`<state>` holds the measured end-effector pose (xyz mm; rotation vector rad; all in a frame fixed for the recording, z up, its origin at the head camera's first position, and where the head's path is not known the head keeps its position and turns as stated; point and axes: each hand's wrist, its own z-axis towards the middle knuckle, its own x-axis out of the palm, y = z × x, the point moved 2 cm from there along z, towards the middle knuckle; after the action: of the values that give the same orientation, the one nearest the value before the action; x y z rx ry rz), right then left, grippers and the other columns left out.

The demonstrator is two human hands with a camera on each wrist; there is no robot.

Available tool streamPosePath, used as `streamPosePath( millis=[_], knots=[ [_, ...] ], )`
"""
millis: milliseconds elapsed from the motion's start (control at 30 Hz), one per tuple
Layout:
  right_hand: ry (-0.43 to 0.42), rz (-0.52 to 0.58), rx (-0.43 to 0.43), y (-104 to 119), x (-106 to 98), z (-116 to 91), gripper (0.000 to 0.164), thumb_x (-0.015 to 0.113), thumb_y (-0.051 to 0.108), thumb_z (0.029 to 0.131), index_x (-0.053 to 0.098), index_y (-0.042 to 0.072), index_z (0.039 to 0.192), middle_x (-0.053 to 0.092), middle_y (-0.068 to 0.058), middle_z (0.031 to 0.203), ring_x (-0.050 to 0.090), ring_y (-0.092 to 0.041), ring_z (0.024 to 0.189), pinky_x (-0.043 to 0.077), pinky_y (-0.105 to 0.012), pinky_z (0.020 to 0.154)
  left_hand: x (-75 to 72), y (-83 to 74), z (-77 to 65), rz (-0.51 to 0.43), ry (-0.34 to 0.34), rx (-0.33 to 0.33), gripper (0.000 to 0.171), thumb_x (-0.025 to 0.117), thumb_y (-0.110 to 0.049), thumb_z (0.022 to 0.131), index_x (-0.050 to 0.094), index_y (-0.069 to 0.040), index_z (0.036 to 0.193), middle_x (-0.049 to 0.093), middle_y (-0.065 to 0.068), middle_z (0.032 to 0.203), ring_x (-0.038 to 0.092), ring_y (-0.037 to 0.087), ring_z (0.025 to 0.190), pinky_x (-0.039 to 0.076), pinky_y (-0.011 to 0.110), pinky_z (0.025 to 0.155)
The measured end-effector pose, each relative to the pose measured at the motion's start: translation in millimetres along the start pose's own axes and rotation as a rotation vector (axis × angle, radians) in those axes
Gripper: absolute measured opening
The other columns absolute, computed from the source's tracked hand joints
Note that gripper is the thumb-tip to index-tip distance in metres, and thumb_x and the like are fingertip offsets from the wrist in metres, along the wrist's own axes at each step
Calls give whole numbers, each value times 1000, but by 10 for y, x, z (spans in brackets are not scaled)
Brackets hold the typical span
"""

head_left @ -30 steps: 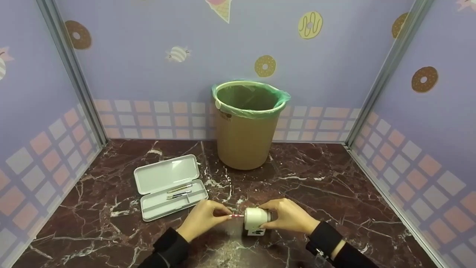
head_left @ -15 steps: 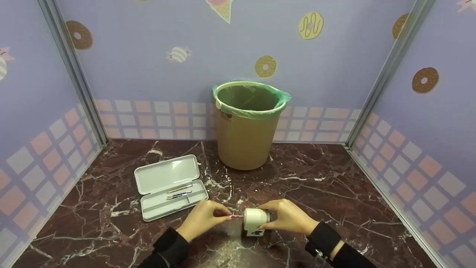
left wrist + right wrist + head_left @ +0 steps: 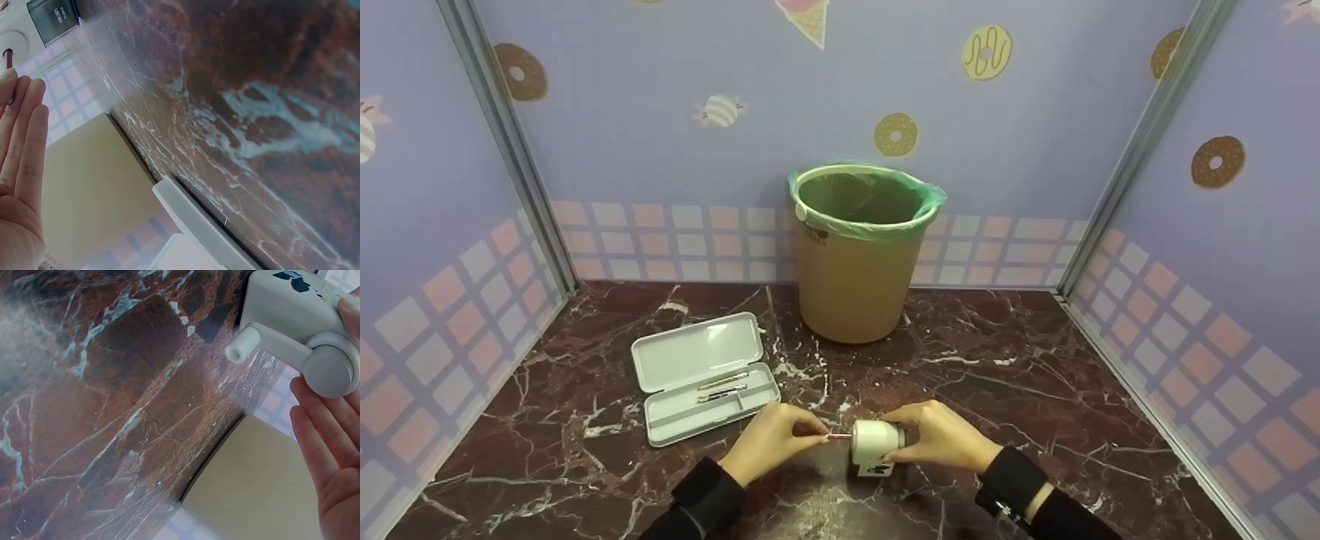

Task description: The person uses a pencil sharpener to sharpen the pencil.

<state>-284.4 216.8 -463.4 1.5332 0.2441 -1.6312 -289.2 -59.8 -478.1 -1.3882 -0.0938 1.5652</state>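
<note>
A white crank pencil sharpener stands on the marble-patterned surface between the hands. In the head view my left hand pinches a thin red pencil between thumb and fingertips. The pencil's far end sits in the round hole at the sharpener's face, as the left wrist view also shows, above a dark see-through drawer. My right hand grips the sharpener from its other end, thumb on the near side. In the right wrist view the crank arm and its knob point away from the right hand's fingers.
An open white pencil case with several slim pen-like sticks lies to the left, behind the left hand. A tan bin with a green liner stands at the back, against the patterned wall. Side walls close in both sides.
The pencil's visible part goes from red-and-white striped to mostly plain red. Both hands and the sharpener stay almost where they were.
</note>
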Motion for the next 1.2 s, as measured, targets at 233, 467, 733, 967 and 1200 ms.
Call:
streamPosePath(
  millis=[233, 467, 733, 967, 1200],
  knots=[
    [4, 12, 5, -3, 3, 3, 47, 86, 34, 81, 75, 10, 120, 79, -5, 112, 75, -14, 95, 60, -25, 79, 17, 10, 1, -3, 7, -6, 8, 79, -13, 85, 80, -8, 91, 81, 7, 90, 74, 10, 74, 58, 17, 72],
    [4, 9, 3, -2, 5, 13, 47, 87, 33, 81, 75, 10, 120, 79, -6, 113, 76, -14, 95, 61, -25, 79, 0, -20, 17, 13, 2, 2, 7, 80, -13, 85, 81, -9, 90, 81, 6, 88, 74, 10, 73, 58, 18, 72],
    [21, 13, 15, 0, -7, 5, 49, 86, 35, 82, 74, 9, 121, 79, -7, 115, 76, -17, 98, 60, -24, 80, 7, -39, 26, 25, -15, 17, 6, 81, -15, 84, 81, -11, 89, 81, 5, 88, 74, 9, 73, 58, 20, 72],
    [11, 5, 5, -4, -5, 3, 47, 86, 34, 82, 74, 10, 121, 79, -6, 114, 76, -14, 96, 60, -24, 79, 92, -73, 75, 35, -17, 27, 6, 81, -17, 84, 82, -12, 89, 81, 4, 87, 74, 8, 72, 58, 20, 72],
    [18, -12, 9, 6, -1, 15, 46, 85, 34, 83, 74, 11, 121, 79, -5, 113, 75, -13, 95, 59, -22, 79, 152, -113, 118, 47, -8, 16, 7, 81, -19, 84, 81, -13, 89, 81, 4, 86, 74, 8, 72, 57, 18, 72]
  ],
)
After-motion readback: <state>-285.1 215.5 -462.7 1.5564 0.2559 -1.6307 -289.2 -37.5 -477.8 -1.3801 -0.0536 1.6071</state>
